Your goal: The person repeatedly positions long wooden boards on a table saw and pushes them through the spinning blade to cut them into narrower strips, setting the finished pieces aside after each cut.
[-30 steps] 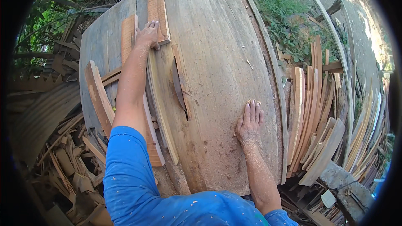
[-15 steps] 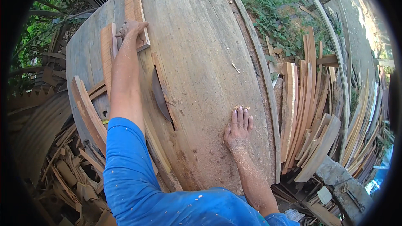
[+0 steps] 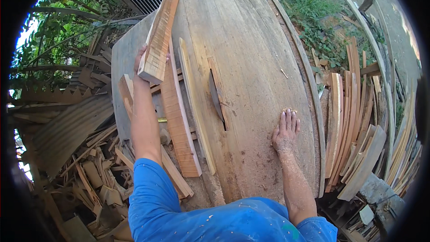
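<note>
The one view comes from a fisheye camera, the left of a pair worn on the head. It looks down from above and behind the left hand (image 3: 139, 58) and right hand (image 3: 285, 133), facing forward over the desk (image 3: 264, 85). It sits near: the wearer's blue shirt (image 3: 224, 224) fills the bottom, nearer than the hands, the left hand being the farther of the two. The wide lens also takes in grass (image 3: 307, 18) beyond the right hand and bends the desk's edges.
</note>
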`<control>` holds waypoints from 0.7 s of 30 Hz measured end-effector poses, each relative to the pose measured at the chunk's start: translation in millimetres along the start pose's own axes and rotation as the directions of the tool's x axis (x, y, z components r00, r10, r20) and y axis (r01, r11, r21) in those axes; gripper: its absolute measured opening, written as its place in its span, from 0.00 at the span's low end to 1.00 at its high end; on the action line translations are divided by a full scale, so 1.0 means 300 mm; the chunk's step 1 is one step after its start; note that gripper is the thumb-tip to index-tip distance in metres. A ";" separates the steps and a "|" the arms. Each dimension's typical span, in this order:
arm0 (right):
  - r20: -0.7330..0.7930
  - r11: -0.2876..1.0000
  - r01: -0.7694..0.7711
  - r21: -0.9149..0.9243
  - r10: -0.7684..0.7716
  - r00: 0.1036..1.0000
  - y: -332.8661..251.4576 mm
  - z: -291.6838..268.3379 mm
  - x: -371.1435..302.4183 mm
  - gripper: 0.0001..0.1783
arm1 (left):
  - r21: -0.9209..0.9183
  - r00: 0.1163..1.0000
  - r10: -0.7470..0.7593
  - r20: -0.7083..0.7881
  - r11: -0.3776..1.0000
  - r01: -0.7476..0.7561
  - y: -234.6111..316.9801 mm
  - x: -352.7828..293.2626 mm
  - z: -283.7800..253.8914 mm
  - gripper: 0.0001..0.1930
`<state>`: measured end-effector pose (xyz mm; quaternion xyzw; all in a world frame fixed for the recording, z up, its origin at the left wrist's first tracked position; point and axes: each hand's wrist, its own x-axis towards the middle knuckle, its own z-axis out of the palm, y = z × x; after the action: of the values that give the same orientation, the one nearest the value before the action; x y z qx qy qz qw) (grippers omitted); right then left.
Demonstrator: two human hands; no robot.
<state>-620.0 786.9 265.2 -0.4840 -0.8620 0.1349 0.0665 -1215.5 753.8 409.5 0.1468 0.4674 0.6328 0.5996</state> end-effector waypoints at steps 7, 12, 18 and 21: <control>-0.045 1.000 0.015 -0.026 -0.017 0.999 0.013 0.031 -0.010 0.36 | 0.077 0.964 0.039 -0.263 0.997 -0.019 -0.242 -0.444 0.045 0.36; -0.055 0.998 0.022 -0.066 -0.026 0.998 0.025 0.037 -0.014 0.36 | 0.601 0.823 0.419 -0.383 0.790 -0.122 -0.431 -0.739 0.232 0.43; -0.057 0.997 0.025 -0.070 -0.029 0.998 0.025 0.051 -0.006 0.36 | 0.890 0.694 0.559 -0.454 0.325 0.320 -0.711 -0.966 0.300 0.44; -0.026 0.997 0.027 -0.065 -0.029 0.999 0.013 0.056 -0.015 0.36 | 0.912 0.654 0.657 -0.375 0.135 0.388 -0.873 -1.020 0.284 0.45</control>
<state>-618.5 782.1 248.1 -0.4755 -0.8717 0.0993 0.0642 -916.5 474.3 367.6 0.2775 0.9342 0.2220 0.0317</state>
